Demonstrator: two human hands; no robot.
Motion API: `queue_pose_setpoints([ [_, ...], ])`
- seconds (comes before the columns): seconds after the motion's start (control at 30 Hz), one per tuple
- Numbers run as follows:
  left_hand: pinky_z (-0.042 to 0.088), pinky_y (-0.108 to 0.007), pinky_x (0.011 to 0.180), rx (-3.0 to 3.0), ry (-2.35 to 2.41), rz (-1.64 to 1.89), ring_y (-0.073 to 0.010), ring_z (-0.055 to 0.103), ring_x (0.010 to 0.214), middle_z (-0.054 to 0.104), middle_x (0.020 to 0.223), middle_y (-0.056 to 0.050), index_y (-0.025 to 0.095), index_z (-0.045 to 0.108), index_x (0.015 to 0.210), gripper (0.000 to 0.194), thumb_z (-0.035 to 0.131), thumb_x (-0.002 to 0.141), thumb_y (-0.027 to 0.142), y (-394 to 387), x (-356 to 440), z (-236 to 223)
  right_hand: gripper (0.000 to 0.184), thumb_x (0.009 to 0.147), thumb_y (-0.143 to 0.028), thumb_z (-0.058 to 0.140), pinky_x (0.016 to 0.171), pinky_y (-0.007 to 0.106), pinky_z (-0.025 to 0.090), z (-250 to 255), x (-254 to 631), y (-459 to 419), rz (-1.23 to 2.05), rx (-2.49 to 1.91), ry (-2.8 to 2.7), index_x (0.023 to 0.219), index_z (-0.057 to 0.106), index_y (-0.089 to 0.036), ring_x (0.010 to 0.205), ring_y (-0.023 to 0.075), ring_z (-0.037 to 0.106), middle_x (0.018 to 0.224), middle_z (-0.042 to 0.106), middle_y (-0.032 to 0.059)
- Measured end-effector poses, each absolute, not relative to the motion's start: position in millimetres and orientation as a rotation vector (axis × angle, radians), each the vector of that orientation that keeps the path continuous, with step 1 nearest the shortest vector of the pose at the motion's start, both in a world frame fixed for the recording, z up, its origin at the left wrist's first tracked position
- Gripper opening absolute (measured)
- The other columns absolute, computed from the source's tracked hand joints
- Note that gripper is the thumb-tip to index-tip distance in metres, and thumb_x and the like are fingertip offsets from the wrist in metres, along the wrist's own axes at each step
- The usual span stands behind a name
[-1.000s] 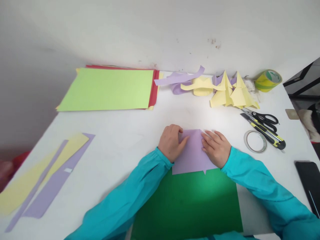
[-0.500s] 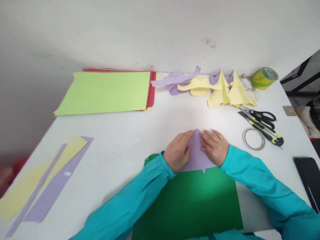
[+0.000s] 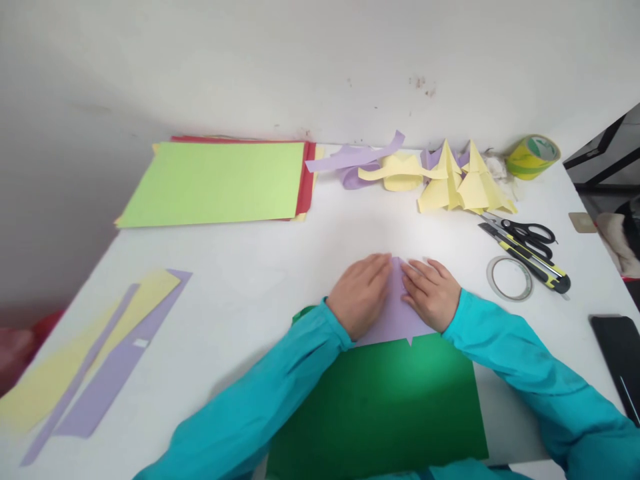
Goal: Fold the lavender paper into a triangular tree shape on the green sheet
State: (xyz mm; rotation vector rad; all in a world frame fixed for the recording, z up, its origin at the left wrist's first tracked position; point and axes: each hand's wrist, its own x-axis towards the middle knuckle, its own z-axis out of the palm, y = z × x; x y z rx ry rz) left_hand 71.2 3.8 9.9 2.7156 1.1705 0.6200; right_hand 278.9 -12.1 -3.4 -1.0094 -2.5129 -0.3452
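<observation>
A folded purple paper (image 3: 397,313), pointed at its far end, lies partly over the green sheet (image 3: 390,407). My left hand (image 3: 363,293) rests on the paper's left side, fingers stretched out and close together near the tip; its thumb is hidden. Across the center fold, my right hand (image 3: 433,293) lies on the right side of the paper with its fingers extended and slightly spread. Both hands press flat on the paper. A small purple point juts from its near edge over the green sheet.
At the back stand yellow folded paper cones (image 3: 480,183) beside paper strips (image 3: 355,160) and a tape roll (image 3: 534,157). Scissors (image 3: 530,233), a utility knife (image 3: 530,260), a tape ring (image 3: 510,278) and a phone (image 3: 617,363) lie right. Colored sheets (image 3: 215,183) and cut strips (image 3: 115,373) lie left.
My left hand has flattened over the paper's left side, its thumb no longer showing. The right hand stays nearly in place. The view has shifted slightly.
</observation>
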Motion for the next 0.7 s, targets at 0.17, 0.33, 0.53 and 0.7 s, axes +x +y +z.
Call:
queue_pose_setpoints([
  [0.17, 0.043, -0.046, 0.100, 2.913, 1.122, 0.518, -0.0306, 0.051, 0.122, 0.056, 0.130, -0.019, 0.003, 0.055, 0.125, 0.041, 0.039, 0.096, 0.027, -3, 89, -3, 0.023, 0.090, -0.029, 0.056, 0.095, 0.044, 0.044, 0, 278, -12, -0.380, -1.006, -2.515, 0.099, 0.069, -0.013, 0.110, 0.0250, 0.058, 0.117, 0.067, 0.0104],
  [0.33, 0.042, -0.044, 0.098, 2.930, 1.111, 0.485, -0.0310, 0.051, 0.121, 0.054, 0.132, -0.020, 0.000, 0.054, 0.125, 0.045, 0.039, 0.095, 0.029, 1, 88, -5, 0.021, 0.089, -0.026, 0.056, 0.094, 0.044, 0.044, -1, 277, -13, -0.401, -1.010, -2.503, 0.098, 0.069, -0.012, 0.110, 0.0251, 0.058, 0.115, 0.068, 0.0107],
  [0.53, 0.041, -0.040, 0.096, 2.897, 1.129, 0.395, -0.0287, 0.050, 0.119, 0.049, 0.139, -0.015, 0.006, 0.051, 0.130, 0.048, 0.042, 0.093, 0.034, 4, 84, 1, 0.022, 0.089, -0.027, 0.057, 0.097, 0.046, 0.042, -1, 277, -13, -0.384, -1.004, -2.501, 0.099, 0.069, -0.011, 0.111, 0.0262, 0.058, 0.115, 0.068, 0.0116],
  [0.7, 0.040, -0.041, 0.098, 2.885, 1.130, 0.440, -0.0295, 0.048, 0.119, 0.049, 0.139, -0.016, 0.004, 0.049, 0.131, 0.051, 0.041, 0.093, 0.038, 5, 83, -3, 0.022, 0.088, -0.026, 0.059, 0.097, 0.046, 0.042, -1, 277, -13, -0.364, -0.998, -2.497, 0.099, 0.068, -0.009, 0.110, 0.0268, 0.059, 0.115, 0.068, 0.0133],
])
